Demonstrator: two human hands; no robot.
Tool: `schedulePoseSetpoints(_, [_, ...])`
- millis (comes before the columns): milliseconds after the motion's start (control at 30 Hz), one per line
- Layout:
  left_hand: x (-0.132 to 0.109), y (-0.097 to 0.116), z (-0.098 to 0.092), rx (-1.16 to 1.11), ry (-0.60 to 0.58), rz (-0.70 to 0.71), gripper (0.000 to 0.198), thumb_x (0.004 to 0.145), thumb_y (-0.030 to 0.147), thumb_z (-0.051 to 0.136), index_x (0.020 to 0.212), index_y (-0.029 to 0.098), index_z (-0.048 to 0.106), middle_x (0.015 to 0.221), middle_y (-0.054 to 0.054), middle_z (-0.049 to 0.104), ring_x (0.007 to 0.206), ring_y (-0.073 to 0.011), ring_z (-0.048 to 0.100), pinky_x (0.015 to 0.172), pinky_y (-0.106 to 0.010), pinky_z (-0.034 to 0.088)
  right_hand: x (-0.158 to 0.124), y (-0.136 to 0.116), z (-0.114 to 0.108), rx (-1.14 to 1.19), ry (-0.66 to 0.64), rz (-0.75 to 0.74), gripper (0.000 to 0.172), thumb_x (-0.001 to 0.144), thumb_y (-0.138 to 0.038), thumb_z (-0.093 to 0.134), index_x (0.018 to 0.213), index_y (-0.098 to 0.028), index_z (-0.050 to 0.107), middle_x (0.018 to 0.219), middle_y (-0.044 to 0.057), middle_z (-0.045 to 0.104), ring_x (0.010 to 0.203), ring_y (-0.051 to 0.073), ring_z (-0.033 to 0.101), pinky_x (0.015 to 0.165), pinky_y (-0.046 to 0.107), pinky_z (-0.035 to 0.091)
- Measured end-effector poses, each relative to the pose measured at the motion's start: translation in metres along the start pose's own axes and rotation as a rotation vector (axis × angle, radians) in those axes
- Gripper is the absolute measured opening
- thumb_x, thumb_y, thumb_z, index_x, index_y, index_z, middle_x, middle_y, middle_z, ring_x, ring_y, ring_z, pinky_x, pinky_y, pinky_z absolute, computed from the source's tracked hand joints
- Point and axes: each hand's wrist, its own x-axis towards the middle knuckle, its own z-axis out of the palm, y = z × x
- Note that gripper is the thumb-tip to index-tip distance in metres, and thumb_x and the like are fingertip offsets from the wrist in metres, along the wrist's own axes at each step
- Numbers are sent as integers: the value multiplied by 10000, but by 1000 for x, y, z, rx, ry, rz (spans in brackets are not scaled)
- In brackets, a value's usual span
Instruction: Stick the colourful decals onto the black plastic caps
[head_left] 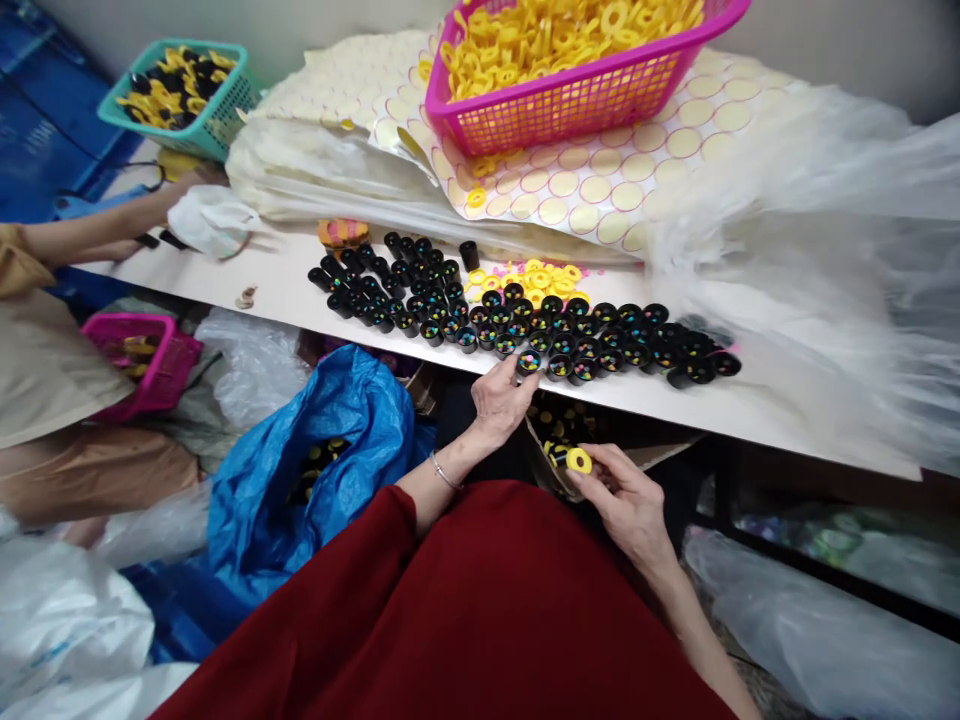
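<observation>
My left hand (504,402) is closed around a small black cup (529,364) at the table's front edge. Coloured bits show inside that cup. Rows of similar black cups (420,285) stand close together beyond it, many with coloured bits in them. Lower and to the right, my right hand (626,500) pinches a yellow ring (578,460) in its fingertips. This ring is over an open cardboard box (555,480) below the table, where black and yellow pieces lie. A pile of loose yellow rings (536,280) sits behind the cups.
A pink basket (555,115) of yellow rings stands at the back on a dotted sheet (682,143). A green basket (169,125) is at back left. A blue bag (255,500) lies below left. Another person's arm (112,220) reaches in from the left. Clear plastic (810,220) covers the right side.
</observation>
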Motion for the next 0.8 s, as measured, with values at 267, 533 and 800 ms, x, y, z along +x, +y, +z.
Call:
schedulePoseSetpoints(267, [-32, 23, -6, -152, -123, 299, 265, 817, 421, 688, 689, 191, 666, 527, 48, 425, 517, -87, 368, 547, -239, 344, 12, -20, -17, -89, 196, -133, 221, 841, -361, 718, 1013, -223, 721, 863, 31, 640, 646, 138, 561, 562, 289, 503])
schedulePoseSetpoints(533, [-38, 60, 57, -88, -429, 465, 152, 816, 333, 652, 788, 186, 680, 602, 17, 531, 576, -115, 469, 579, -249, 368, 30, -14, -54, -381, 353, -212, 235, 879, -370, 663, 1052, -216, 710, 952, 59, 644, 684, 144, 589, 621, 297, 529])
schedulePoseSetpoints(800, [-33, 66, 82, 38, -459, 506, 132, 834, 296, 619, 761, 191, 655, 663, -6, 584, 613, -129, 492, 578, -260, 345, 57, 11, -74, -520, 317, -169, 280, 904, -426, 596, 1053, -209, 692, 988, 71, 637, 730, 172, 612, 669, 321, 525])
